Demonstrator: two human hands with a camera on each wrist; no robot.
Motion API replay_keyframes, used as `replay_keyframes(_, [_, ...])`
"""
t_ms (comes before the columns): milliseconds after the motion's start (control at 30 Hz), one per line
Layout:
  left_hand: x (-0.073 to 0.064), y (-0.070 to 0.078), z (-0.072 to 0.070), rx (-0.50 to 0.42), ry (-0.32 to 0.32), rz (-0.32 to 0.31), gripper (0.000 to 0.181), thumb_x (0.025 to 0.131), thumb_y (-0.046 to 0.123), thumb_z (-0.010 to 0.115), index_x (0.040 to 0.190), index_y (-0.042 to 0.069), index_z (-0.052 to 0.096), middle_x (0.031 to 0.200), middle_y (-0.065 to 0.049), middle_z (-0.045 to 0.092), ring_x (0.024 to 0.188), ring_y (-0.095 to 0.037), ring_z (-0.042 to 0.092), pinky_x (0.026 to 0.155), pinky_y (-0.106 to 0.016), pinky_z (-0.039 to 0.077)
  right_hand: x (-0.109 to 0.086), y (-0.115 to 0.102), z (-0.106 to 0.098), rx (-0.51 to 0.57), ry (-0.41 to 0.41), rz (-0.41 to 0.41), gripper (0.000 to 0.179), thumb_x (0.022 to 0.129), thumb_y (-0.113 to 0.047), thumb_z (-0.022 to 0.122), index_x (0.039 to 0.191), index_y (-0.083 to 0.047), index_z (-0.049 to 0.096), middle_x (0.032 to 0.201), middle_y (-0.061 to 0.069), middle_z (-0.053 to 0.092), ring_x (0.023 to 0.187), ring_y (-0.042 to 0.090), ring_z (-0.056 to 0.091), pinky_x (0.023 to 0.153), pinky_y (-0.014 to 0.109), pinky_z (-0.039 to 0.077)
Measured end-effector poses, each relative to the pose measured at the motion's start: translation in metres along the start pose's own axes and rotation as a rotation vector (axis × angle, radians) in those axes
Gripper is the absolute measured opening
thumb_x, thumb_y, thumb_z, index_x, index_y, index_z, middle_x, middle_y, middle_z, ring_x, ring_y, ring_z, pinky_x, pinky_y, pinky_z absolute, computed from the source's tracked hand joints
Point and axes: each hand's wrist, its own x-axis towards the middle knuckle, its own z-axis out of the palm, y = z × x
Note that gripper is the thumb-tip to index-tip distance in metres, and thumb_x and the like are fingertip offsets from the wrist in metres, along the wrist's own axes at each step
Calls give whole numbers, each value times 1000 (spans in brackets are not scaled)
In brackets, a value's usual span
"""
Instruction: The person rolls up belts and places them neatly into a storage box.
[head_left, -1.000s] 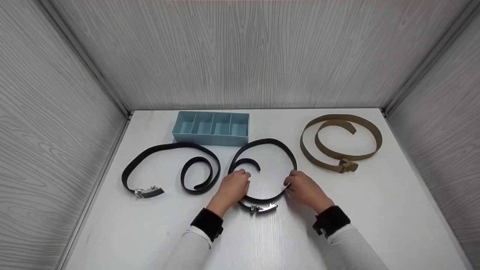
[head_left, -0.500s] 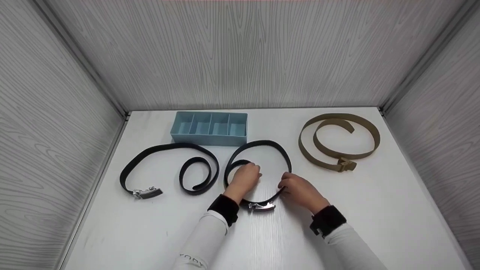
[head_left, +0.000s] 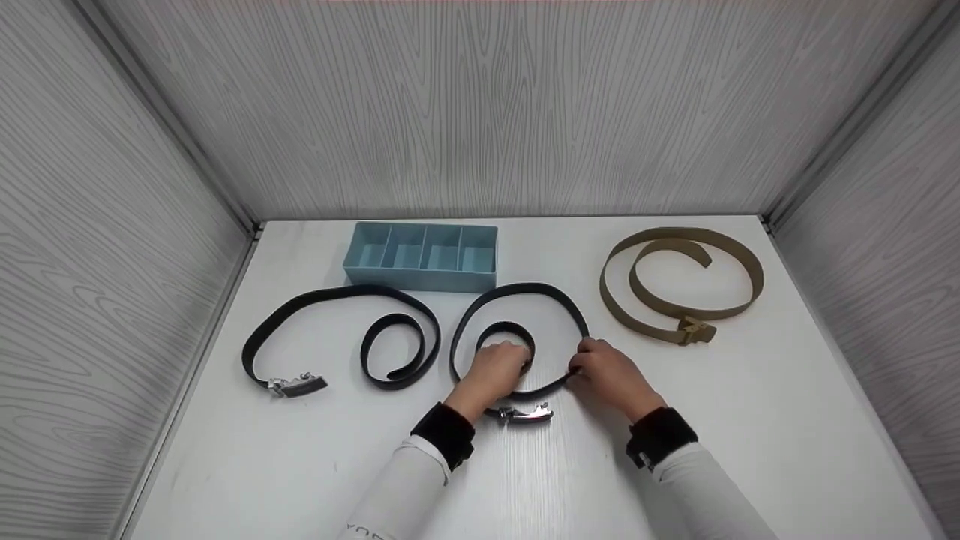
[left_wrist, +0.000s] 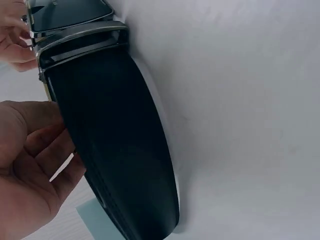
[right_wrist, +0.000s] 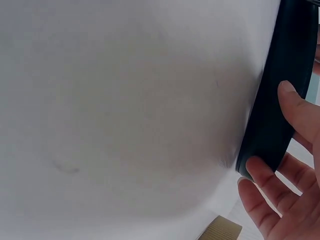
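Note:
A black belt [head_left: 521,288] stands on its edge in a coil in front of me, with its silver buckle [head_left: 527,415] at the near side. My left hand [head_left: 495,369] reaches inside the outer loop and pinches the belt's inner end, curled into a small ring. In the left wrist view, that hand [left_wrist: 32,165] is partly behind the wide black strap [left_wrist: 110,135]. The fingers of my right hand [head_left: 609,375] hold the right side of the outer loop. In the right wrist view, thumb and fingers lie on either side of the strap [right_wrist: 272,110].
A blue box [head_left: 420,280] with several compartments stands behind the coil. Another black belt [head_left: 330,294], with a silver buckle, lies loosely coiled at left. A tan belt [head_left: 675,307] lies at the back right. Grey wood-grain panels [head_left: 480,112] enclose the white table [head_left: 285,472].
My left hand has moved from the loop's left side to its inside, and the belt's inner end is now curled into a tighter ring. The right hand keeps its hold at the right side.

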Motion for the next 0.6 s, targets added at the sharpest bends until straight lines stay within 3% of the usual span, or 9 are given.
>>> replay_keyframes(133, [-8,-9,-5,7,-39,92,18,82,0,62,68,11,65,75,-4,66,75,-24,64,66,-38,50,-2,5,-2,9,10,6,10,77,-14,83,81,-11,74,85,0,53,78,21,53,69,36,47])
replay_keyframes(333, [-21,-24,-10,-11,-66,203,17,85,4,62,75,13,72,71,1,63,72,-20,61,67,-36,49,-5,15,-4,35,21,50,12,76,-17,83,80,-11,74,86,0,53,77,19,54,68,37,47])
replay_keyframes(500, [-28,-36,-13,44,-46,259,17,84,3,64,75,15,73,72,3,67,70,-17,63,74,-36,46,-9,24,-7,15,11,97,14,77,-20,83,82,-11,73,87,0,55,79,22,55,70,39,47])
replay_keyframes(600, [-32,-44,-14,87,-34,259,20,79,-1,64,76,16,74,71,5,67,69,-14,63,76,-37,41,-11,29,-9,-5,9,134,15,78,-21,82,83,-10,73,88,1,55,80,23,56,71,40,47])
